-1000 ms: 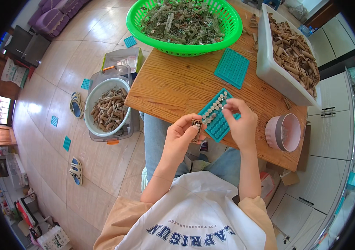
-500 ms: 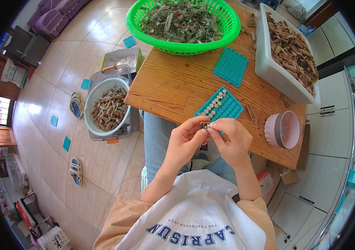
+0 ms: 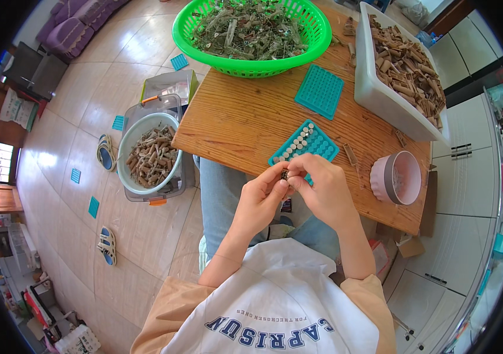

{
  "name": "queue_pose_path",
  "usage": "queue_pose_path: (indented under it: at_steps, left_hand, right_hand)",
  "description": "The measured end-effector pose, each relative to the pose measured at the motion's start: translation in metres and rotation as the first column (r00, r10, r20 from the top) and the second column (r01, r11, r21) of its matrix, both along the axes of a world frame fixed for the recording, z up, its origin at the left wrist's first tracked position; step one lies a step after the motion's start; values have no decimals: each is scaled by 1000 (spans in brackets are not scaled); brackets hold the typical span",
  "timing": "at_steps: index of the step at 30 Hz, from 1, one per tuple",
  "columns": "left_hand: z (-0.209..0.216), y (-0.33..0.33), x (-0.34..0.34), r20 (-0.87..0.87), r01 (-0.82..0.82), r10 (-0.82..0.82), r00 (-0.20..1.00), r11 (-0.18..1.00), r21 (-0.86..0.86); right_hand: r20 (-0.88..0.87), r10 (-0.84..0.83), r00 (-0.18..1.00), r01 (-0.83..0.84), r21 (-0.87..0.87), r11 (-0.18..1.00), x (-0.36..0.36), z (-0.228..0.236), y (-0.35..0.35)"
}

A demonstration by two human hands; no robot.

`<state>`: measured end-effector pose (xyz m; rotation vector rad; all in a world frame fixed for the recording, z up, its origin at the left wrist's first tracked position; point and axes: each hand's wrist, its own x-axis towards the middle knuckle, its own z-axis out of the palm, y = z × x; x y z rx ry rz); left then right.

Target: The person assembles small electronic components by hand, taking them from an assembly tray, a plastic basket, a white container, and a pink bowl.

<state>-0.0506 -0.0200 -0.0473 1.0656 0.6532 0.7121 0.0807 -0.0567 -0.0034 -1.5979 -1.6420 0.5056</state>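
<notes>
Just off the near edge of the wooden table, my left hand (image 3: 261, 199) pinches a small dark piece with shiny metallic spots (image 3: 285, 174) between thumb and index finger. My right hand (image 3: 320, 187) meets it from the right, its thumb and fingertips pressed together against the piece's side. Anything inside the right fingertips is hidden. Right behind my hands lies a teal moulded tray (image 3: 324, 145) with rows of round cups. Several small white discs (image 3: 300, 140) sit along its left side. A second teal tray (image 3: 320, 91) lies farther back.
A green basket (image 3: 251, 68) of tangled clear and metallic scraps stands at the back of the table (image 3: 228, 127). On the right are a white bin (image 3: 375, 100) of brown pieces and a pink cup (image 3: 384, 180). At floor level left, a pale basin (image 3: 123, 171) holds brown tube-like pieces.
My right hand has turned, with its knuckles higher and its fingers bent farther over the piece. The small piece sits at a different angle in my left fingers. The whole view has shifted slightly.
</notes>
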Motion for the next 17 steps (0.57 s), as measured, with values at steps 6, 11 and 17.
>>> queue_pose_path:
  at_steps: [6,11,17]
  left_hand:
    - [3,0,1,63,83,-79,995,994,-76]
    - [-2,2,-5,83,113,-102,991,983,-142]
    - [-2,10,-9,205,82,-29,978,964,-254]
  right_hand:
    - [-363,33,931,-130,-246,961,20,0,8]
    - [-546,132,827,-313,-252,916,23,-11,13]
    - [-745,60,665,-267,-161,950,52,-31,6]
